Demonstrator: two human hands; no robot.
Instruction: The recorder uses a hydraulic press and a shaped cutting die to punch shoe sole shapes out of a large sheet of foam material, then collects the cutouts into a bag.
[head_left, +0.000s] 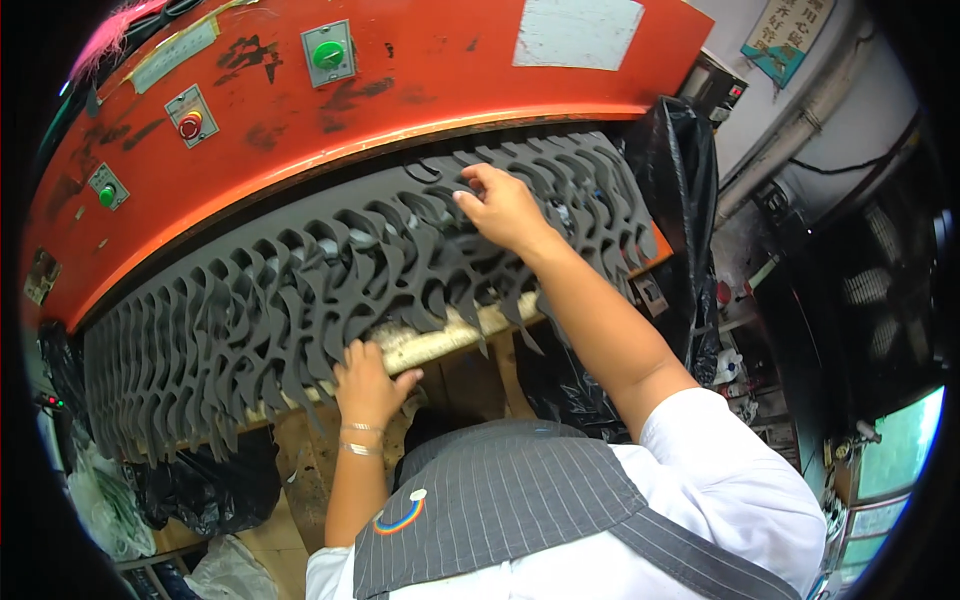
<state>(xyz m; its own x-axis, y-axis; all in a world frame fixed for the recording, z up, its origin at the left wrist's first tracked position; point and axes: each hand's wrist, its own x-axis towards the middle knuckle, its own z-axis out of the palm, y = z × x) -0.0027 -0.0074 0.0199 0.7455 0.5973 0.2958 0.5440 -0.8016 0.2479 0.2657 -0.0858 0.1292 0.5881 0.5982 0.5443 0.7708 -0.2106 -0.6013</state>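
Note:
A wide dark grey foam sheet (pixel 215 300), punched with rows of curved cut-outs, lies across a pale worn board (pixel 430 345). At the board's near edge, my left hand (pixel 366 385) rests with its fingers against the foam and the thumb spread aside; I see nothing in it. Farther back and to the right, my right hand (pixel 505 212) is over the cut foam with loosely bent fingers, thumb apart from them and nothing visible between. Just left of its fingertips is a thin black C-shaped piece (pixel 422 172). Cut strips of foam hang over the near edge.
An orange machine panel (pixel 270 130) rises behind the foam, with a green knob (pixel 328 55), a red button (pixel 190 124) and a green button (pixel 107 194). Black plastic bags hang at the right (pixel 685 200) and lie below the board at the left (pixel 215 485).

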